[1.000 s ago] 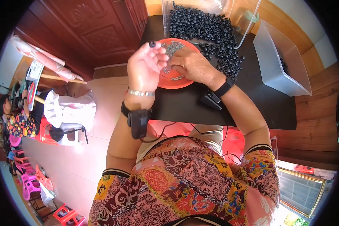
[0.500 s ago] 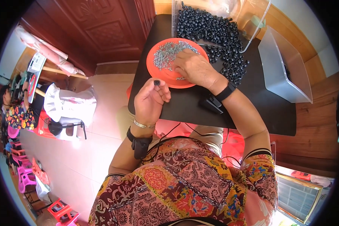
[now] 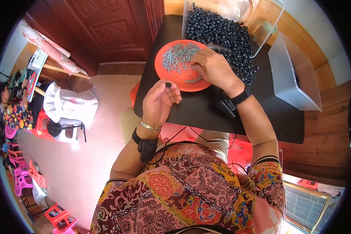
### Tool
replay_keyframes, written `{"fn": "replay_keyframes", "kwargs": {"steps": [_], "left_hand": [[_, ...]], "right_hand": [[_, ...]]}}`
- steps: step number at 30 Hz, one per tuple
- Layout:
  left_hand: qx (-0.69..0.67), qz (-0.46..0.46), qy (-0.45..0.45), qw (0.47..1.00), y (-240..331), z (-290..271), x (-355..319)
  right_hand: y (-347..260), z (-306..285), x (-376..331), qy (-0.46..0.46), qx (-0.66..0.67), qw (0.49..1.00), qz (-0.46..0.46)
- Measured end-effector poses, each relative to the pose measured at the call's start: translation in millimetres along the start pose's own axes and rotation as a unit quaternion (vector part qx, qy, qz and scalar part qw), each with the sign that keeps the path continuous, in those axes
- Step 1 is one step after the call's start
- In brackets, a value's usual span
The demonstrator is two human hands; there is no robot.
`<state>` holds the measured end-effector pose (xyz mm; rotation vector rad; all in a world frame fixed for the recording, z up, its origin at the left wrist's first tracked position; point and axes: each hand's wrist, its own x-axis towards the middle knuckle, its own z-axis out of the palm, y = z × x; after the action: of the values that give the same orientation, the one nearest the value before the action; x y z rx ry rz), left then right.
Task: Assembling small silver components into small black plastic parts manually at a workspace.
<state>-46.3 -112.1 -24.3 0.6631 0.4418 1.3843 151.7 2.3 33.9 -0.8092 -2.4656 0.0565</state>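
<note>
- The left hand (image 3: 158, 104) pinches a black cap (image 3: 168, 85) between thumb and forefinger, near the plate (image 3: 180, 80); a slack grip could drop it.
- The right hand (image 3: 216, 71) has its fingers bent and narrow at the plate's right side; a hasty sweep could spill metal bits (image 3: 178, 57) onto the desk (image 3: 191, 111).
- Its knuckles hide the fingertips, so I cannot tell whether they hold a bit.
- The bin's (image 3: 286, 78) wall mostly hides its contents.
</note>
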Motion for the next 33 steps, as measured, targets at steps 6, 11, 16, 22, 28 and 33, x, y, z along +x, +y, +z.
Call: {"fn": "replay_keyframes", "kwargs": {"steps": [6, 11, 16, 22, 28, 33], "left_hand": [[0.035, -0.009, -0.011, 0.999, -2.8, 5.3, 2.7], [0.011, -0.021, -0.009, 1.000, -9.4, 14.1, 2.8], [-0.024, -0.033, 0.019, 0.999, -7.5, 15.7, 1.5], [-0.053, -0.108, 0.044, 0.992, -6.7, 27.8, 5.9], [-0.063, -0.115, 0.066, 0.989, -12.8, 42.6, -0.9], [-0.041, -0.127, 0.039, 0.990, -21.4, 43.6, -2.7]], "right_hand": [[-10.4, 5.7, -0.8, -0.066, -0.005, 0.996, -0.061], [-9.0, 14.0, -0.6, -0.070, -0.024, 0.997, -0.020], [-13.1, 3.7, 3.8, -0.027, 0.110, 0.992, 0.051], [-41.5, -14.9, 3.5, 0.042, 0.371, 0.923, 0.093], [-71.2, -15.6, -17.9, 0.003, 0.361, 0.924, 0.130], [-77.1, -3.0, -37.3, 0.157, 0.232, 0.957, 0.072]]}}
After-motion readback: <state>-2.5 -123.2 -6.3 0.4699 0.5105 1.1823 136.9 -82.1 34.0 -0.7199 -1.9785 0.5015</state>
